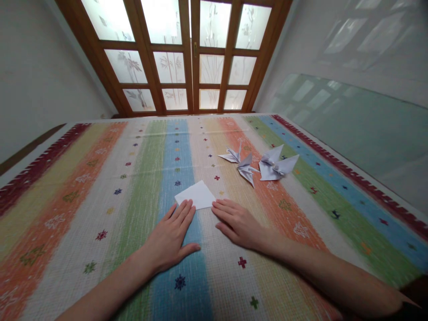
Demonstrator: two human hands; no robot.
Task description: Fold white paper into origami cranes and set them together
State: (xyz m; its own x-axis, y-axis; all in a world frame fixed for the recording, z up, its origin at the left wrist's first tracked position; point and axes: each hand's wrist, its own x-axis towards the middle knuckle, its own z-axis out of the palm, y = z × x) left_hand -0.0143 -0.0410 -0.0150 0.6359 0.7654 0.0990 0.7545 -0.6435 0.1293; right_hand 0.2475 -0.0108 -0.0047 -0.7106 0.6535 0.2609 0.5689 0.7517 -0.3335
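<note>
A small folded sheet of white paper (196, 194) lies flat on the striped tablecloth, one corner pointing away from me. My left hand (174, 234) rests palm down with its fingertips on the paper's near left edge, the thumb spread to the right. At the paper's near right corner are the fingertips of my right hand (237, 223), also flat, with the thumb a little apart. Neither hand grips anything. Beyond my right hand sit two folded paper cranes, one crane (245, 166) on the left and another crane (276, 165) beside it.
The striped tablecloth (143, 187) covers the table, patterned with small stars, crosses and trees. At the far end stands a wooden door (194, 67) with frosted panes. Walls rise at left and right, and a glossy pale panel (361, 133) runs along the right one.
</note>
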